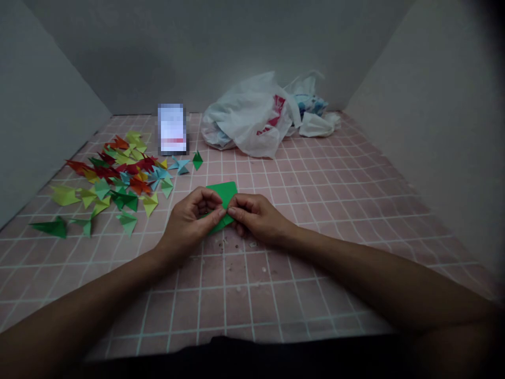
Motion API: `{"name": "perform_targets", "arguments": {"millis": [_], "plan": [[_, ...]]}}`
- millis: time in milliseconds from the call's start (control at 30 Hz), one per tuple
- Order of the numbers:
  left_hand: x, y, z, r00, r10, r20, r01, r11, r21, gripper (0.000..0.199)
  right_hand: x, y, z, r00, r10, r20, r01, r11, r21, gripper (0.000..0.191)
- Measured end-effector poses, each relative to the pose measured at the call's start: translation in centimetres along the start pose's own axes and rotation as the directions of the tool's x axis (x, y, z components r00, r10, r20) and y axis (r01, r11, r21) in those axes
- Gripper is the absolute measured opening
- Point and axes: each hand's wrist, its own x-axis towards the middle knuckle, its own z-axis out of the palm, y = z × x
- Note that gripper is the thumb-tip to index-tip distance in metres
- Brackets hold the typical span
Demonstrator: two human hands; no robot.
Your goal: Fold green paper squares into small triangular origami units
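Observation:
Between my two hands is a green sheet of origami paper (223,190), tilted a little above the pink checked cloth. My left hand (200,211) grips its left side, thumb pressed on the paper and fingers curled. On the right side, my right hand (252,215) pinches the paper between thumb and forefinger, close to the left thumb tip. Part of the sheet is hidden behind the fingers. A faint crease shows near its lower edge. Left of my hands lies a heap of folded paper cranes (118,171) in red, orange, yellow, green and light blue.
A phone with a lit, blurred screen (172,129) stands behind the heap. A small folded green paper piece (198,160) lies near it. White plastic bags (252,116) sit against the back wall. Pale walls enclose the left, back and right of the checked surface (335,189).

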Motion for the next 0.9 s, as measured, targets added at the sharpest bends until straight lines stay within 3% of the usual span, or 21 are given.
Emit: {"name": "perform_targets", "arguments": {"millis": [300,633,900], "plan": [[0.08,0.47,-0.58,0.979,-0.179,0.094,0.177,0.984,0.034,0.031,0.04,0.58,-0.05,0.997,-0.068,-0.031,0.065,0.995,-0.081,0.021],[0.15,0.70,-0.53,0.990,-0.127,0.065,0.116,0.983,0.145,0.024,-0.13,0.30,0.03,0.997,-0.052,-0.063,0.046,0.994,-0.097,0.019],[0.28,0.59,-0.65,0.990,-0.124,0.070,0.118,0.989,0.084,0.019,-0.04,0.42,0.05,0.995,-0.043,-0.085,0.038,0.998,-0.055,0.022]]}}
